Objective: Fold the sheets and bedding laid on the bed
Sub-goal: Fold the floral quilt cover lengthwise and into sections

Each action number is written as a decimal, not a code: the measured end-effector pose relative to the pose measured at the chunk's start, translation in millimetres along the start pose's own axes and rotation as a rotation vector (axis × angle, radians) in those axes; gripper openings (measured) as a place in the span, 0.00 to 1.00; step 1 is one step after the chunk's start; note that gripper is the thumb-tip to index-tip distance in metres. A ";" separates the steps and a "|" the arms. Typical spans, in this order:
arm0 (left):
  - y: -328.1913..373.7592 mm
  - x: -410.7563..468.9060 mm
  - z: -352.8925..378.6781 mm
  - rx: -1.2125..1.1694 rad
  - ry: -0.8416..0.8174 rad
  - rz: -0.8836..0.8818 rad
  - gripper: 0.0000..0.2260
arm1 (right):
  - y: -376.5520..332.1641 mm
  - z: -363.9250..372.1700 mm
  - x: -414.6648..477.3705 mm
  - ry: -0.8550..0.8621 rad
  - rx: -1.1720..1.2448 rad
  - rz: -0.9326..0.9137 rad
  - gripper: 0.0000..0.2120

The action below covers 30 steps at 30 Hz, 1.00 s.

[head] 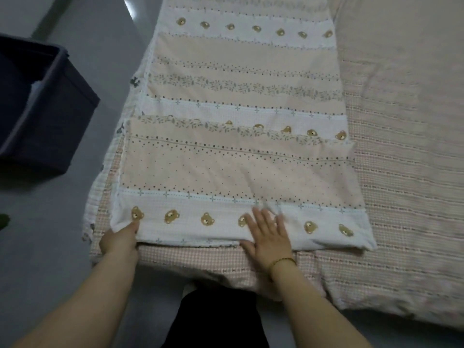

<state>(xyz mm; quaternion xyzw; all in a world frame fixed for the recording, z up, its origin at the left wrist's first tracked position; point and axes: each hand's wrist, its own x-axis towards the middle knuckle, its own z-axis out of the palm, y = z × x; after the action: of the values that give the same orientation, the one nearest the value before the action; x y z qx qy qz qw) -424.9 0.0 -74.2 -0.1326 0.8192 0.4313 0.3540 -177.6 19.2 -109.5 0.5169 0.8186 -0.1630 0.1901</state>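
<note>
A long folded quilt (pixel 241 151) with pink, white and bear-print bands lies lengthwise on the bed, its near end folded over into a second layer. My left hand (pixel 120 238) grips the near left corner of that layer, thumb on top beside a bear. My right hand (pixel 270 233) lies flat with fingers spread on the white bear band near the near edge, pressing it down. A gold bracelet sits on that wrist.
Under the quilt is a pink checked sheet (pixel 195 257) and to the right a striped beige bed cover (pixel 406 172). A dark fabric storage box (pixel 37 109) stands on the grey floor at the left. My dark-clothed leg (pixel 218 320) is against the bed's near edge.
</note>
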 end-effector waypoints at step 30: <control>41.7 -62.3 2.6 -0.521 -0.447 -0.238 0.18 | 71.6 -61.7 -42.7 0.540 2.283 1.148 0.14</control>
<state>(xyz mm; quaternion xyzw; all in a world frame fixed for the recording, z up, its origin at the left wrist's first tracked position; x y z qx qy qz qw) -401.0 21.3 -6.4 -0.2154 0.5629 0.5997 0.5264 -104.6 43.9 -40.1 0.6755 -0.1044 -0.5496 -0.4804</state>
